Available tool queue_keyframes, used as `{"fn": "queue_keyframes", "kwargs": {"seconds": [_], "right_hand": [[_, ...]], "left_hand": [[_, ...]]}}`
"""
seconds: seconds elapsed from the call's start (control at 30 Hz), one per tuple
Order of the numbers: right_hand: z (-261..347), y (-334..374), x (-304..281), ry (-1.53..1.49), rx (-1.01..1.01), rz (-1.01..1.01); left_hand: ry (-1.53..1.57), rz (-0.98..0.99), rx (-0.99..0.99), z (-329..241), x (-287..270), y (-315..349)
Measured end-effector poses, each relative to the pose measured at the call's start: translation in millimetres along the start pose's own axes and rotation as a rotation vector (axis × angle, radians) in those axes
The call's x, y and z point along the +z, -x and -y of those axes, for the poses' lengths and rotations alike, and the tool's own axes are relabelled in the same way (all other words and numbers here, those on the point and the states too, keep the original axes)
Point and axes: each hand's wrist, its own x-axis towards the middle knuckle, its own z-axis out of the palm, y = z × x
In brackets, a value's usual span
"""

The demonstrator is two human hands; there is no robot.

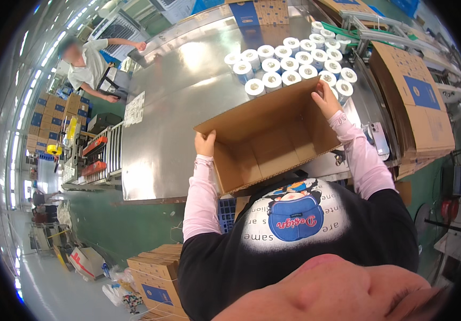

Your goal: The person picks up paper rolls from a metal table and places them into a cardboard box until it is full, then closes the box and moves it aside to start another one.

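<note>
An open, empty brown cardboard box (273, 140) lies tilted at the near edge of a shiny metal table (166, 107), its opening facing me. My left hand (205, 143) grips the box's left corner. My right hand (324, 99) grips its far right corner. Both arms wear pink sleeves. Just beyond the box stand several white rolls (289, 61) packed close together on the table.
A stack of flat brown cartons (415, 101) lies at the right. More flat cartons (155, 278) sit on the floor lower left. A roller conveyor (105, 152) adjoins the table's left side. Another person (89, 64) works at the far left corner.
</note>
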Motion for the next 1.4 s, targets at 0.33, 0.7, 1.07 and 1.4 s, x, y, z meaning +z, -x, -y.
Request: {"fn": "queue_keyframes", "kwargs": {"seconds": [0.33,0.7,1.07,1.4], "right_hand": [[40.0,-39.5,12.7,0.315,0.381,0.285],[72.6,5.8,44.6,0.790,-0.325,0.397],[57.3,-21.5,48.2,0.819,-0.179,0.758],[80.3,-4.3,93.0,0.653,-0.163,0.671]], "left_hand": [[-0.279,0.005,-0.305,-34.2,-17.2,-27.1],[-1.057,-0.104,0.304,-16.8,36.9,-29.2],[-1.205,0.837,-0.097,-54.9,51.3,-53.0],[-0.728,1.014,-0.413,17.6,142.3,-175.4]]}}
